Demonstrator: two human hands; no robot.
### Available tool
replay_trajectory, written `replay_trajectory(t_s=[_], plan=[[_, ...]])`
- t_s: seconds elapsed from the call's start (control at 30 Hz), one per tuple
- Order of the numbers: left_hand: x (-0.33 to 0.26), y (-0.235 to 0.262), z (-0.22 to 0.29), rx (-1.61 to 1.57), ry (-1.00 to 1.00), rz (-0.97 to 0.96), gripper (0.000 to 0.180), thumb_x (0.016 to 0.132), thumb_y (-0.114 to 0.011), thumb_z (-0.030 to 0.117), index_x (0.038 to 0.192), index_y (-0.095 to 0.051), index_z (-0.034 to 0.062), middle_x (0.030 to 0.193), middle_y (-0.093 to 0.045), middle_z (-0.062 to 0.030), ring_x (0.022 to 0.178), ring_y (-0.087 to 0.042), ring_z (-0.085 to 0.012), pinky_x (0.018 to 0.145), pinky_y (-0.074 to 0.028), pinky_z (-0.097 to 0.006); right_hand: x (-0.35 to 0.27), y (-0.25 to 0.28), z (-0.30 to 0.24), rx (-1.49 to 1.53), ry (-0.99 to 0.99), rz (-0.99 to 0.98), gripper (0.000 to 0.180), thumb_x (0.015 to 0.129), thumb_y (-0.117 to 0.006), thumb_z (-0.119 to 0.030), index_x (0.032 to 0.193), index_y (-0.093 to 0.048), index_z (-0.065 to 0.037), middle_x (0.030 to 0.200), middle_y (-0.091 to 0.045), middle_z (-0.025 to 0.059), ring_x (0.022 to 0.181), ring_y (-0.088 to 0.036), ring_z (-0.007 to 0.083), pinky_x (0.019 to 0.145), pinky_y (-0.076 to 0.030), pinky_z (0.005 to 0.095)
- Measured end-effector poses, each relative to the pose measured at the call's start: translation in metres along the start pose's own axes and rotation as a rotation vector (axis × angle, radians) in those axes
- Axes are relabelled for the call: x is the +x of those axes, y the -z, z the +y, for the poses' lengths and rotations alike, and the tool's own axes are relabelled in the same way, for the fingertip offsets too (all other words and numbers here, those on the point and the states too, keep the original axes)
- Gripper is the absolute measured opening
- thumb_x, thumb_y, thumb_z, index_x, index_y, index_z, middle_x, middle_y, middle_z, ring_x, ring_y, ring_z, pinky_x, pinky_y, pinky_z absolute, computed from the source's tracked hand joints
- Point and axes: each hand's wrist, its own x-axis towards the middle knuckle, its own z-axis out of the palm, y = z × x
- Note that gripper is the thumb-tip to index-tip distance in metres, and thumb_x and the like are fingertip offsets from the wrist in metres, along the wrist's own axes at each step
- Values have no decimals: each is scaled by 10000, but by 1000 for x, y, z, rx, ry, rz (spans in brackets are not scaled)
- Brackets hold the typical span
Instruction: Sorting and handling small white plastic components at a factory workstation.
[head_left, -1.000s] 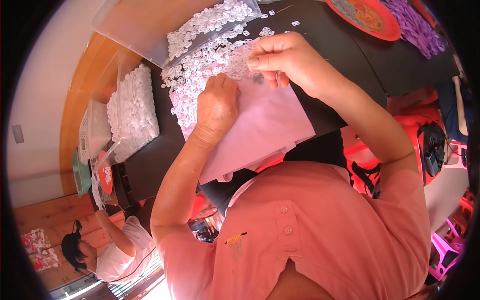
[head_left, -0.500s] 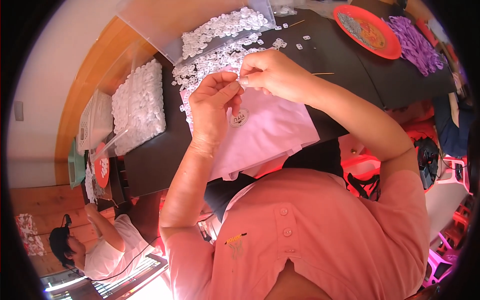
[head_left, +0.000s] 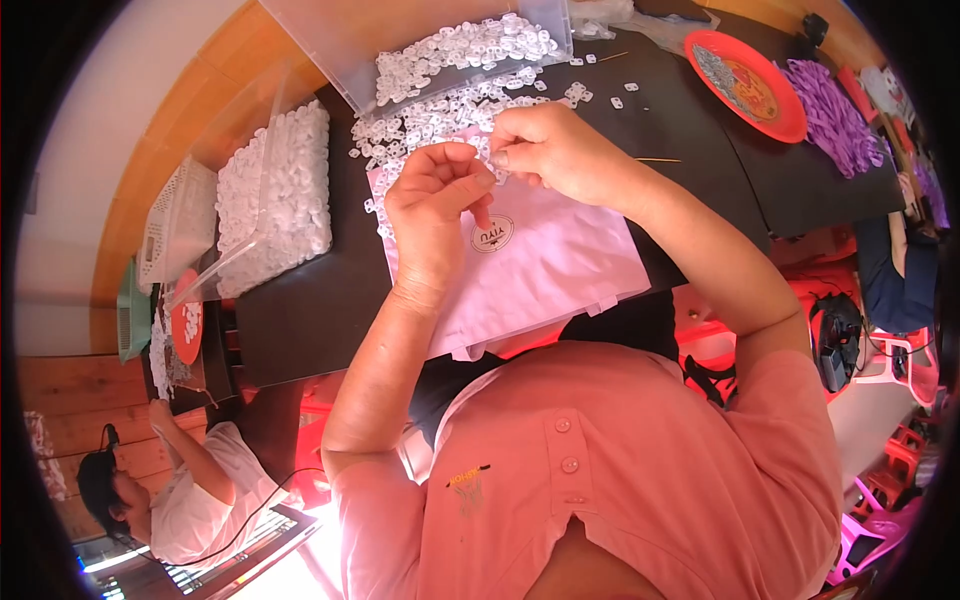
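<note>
Above the pink cloth bag [head_left: 560,265], my left hand [head_left: 435,205] and my right hand [head_left: 545,145] meet almost fingertip to fingertip. Each is closed in a pinch; whatever sits between the fingers is too small and covered to name. Just beyond them lies a loose spread of small white pieces with dark marks or holes [head_left: 430,130], some resting on the bag's far edge. More of these pieces fill a clear plastic bin [head_left: 345,80] tipped toward me behind the spread.
A clear box of white pieces [head_left: 275,190] stands at the left beside a white basket [head_left: 180,225]. Far right, a red plate [head_left: 795,118] holds grey bits near purple strips [head_left: 830,120]. A thin stick [head_left: 658,160] lies on the dark table [head_left: 690,200]. Another person [head_left: 200,490] sits lower left.
The view has shifted slightly, so the table's things sit a little differently. My hands stay together in nearly the same pinch, the left thumb a bit more across its fingers.
</note>
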Motion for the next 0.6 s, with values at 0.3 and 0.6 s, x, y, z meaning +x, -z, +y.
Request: replay_trajectory(t_s=[0.3,0.6], plan=[[-1,5,-4,341,57,-11,132,825,-618,-10,954,-629,-38,781,-642,-79,629,-576,-113,507,-425,-228,-3,12,2,252,-108,61,163,874,-629,-145,823,-623,10,640,-568,16,522,-507,83,480,-402,253],[1,-2,16,-153,307,-36,149,915,-576,119,902,-628,-21,754,-619,-83,582,-552,-134,448,-372,-232,-8,-8,1,314,205,124,71,914,-577,-56,874,-596,1,748,-615,14,680,-577,77,597,-447,230]])
